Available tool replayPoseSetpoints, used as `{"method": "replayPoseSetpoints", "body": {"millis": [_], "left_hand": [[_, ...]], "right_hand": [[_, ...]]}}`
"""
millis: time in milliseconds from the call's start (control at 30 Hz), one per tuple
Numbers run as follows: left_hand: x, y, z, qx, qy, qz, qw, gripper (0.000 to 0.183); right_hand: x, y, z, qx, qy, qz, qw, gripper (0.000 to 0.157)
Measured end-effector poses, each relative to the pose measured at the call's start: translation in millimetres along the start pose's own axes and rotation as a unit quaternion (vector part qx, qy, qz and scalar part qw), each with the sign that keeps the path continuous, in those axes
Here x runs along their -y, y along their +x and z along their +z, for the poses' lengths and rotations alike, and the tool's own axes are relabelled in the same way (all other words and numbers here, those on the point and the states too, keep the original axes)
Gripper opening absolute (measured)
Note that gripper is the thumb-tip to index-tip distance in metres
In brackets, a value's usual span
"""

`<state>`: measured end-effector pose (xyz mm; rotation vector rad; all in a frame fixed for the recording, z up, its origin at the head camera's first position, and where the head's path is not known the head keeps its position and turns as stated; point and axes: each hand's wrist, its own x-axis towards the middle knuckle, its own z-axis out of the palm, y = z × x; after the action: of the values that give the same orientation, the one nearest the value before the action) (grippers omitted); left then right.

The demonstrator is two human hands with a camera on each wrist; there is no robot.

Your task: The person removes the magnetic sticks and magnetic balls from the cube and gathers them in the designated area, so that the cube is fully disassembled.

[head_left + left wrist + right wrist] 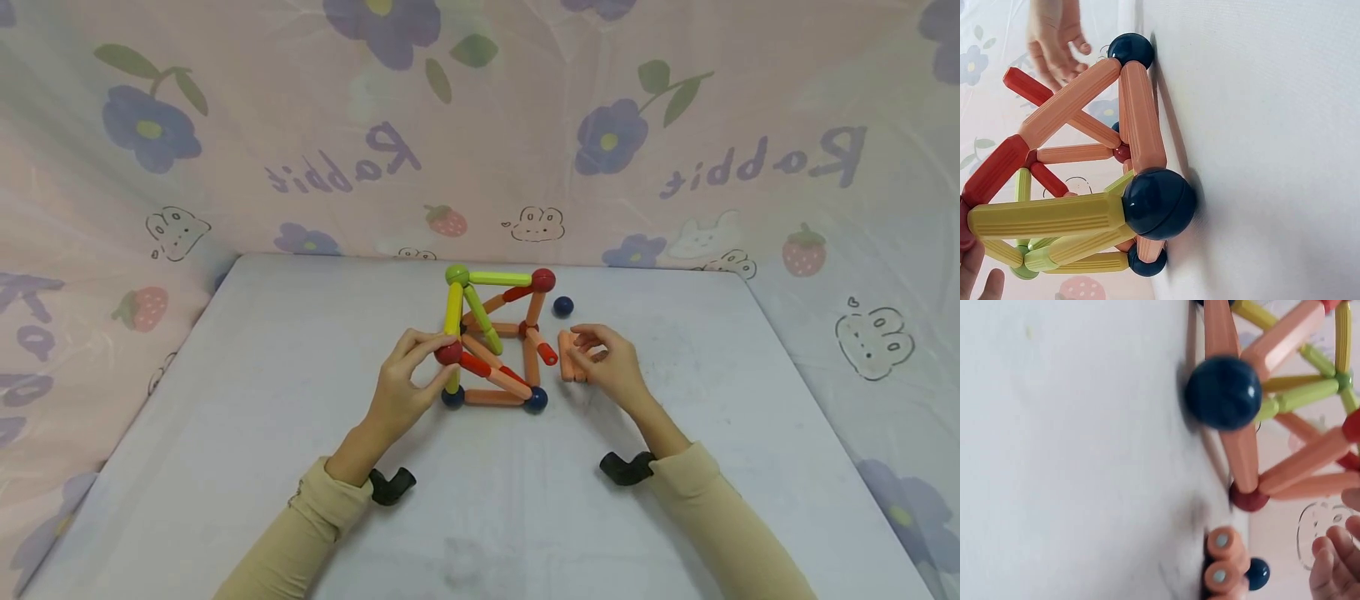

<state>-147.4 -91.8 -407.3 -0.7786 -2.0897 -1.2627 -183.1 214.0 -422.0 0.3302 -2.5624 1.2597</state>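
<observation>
White in colour, the table (495, 517) carries a frame (495, 398) of joined rods and balls. Head view: the frame stands near the middle of the table. The left hand (405, 379) pinches a red ball (448, 352) at the frame's upper near left corner. A yellow rod (453, 308) runs from this ball back to the green ball (457, 276); a lime rod (482, 319) slants down from the green ball. The right hand (611, 362), apart from the left, is at the loose rods (567, 357), orange in colour, to the right of the frame. A loose blue ball (563, 307) lies behind these rods.

Left wrist view: the left fingertips touch the red ball at the picture's edge. The corner ball (1160, 203), dark blue, rests on the table below it. An orange-and-red strut (1025, 84) rises from the frame's base, its red tip free. Beyond the frame, the right hand's fingers hang loosely bent.

Right wrist view: the loose rods lie side by side on the table, metal discs (1219, 575) showing at their ends. The right fingers are relaxed and clear of these rods.
</observation>
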Motion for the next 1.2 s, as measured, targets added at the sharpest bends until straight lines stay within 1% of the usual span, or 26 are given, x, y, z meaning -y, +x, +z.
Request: {"method": "replayPoseSetpoints", "body": {"millis": [100,200,300,433,767,933,1067,1200], "left_hand": [[-0.1,-0.1,0.0,-0.001,-0.001,0.001,1.0000,0.039],[0.1,-0.2,0.4,-0.002,-0.001,0.002,1.0000,0.039],[0.7,-0.5,0.4,-0.002,0.000,0.003,1.0000,0.039],[1.4,-0.7,0.5,-0.002,-0.002,0.004,1.0000,0.039],[2.1,-1.6,1.2,-0.001,-0.003,0.002,1.0000,0.039],[2.4,-2.3,1.4,-0.001,-0.003,0.002,1.0000,0.039],[2.3,-2.2,1.5,-0.001,-0.004,0.002,1.0000,0.039],[1.6,-1.9,1.1,-0.002,-0.007,0.001,1.0000,0.039]], "right_hand": [[8,-5,3.5,-0.011,0.008,-0.067,0.998,0.029],[13,-9,6.9,-0.013,0.007,-0.117,0.993,0.033],[17,-11,10.0,-0.004,0.000,-0.149,0.989,0.038],[22,-13,12.6,0.000,-0.012,-0.167,0.986,0.043],[26,-15,15.8,0.003,0.003,-0.162,0.987,0.035],[27,-15,16.5,0.002,-0.003,-0.156,0.988,0.033],[28,-14,15.1,0.006,-0.002,-0.134,0.991,0.029],[31,-14,12.0,0.019,0.017,-0.078,0.997,0.026]]}}
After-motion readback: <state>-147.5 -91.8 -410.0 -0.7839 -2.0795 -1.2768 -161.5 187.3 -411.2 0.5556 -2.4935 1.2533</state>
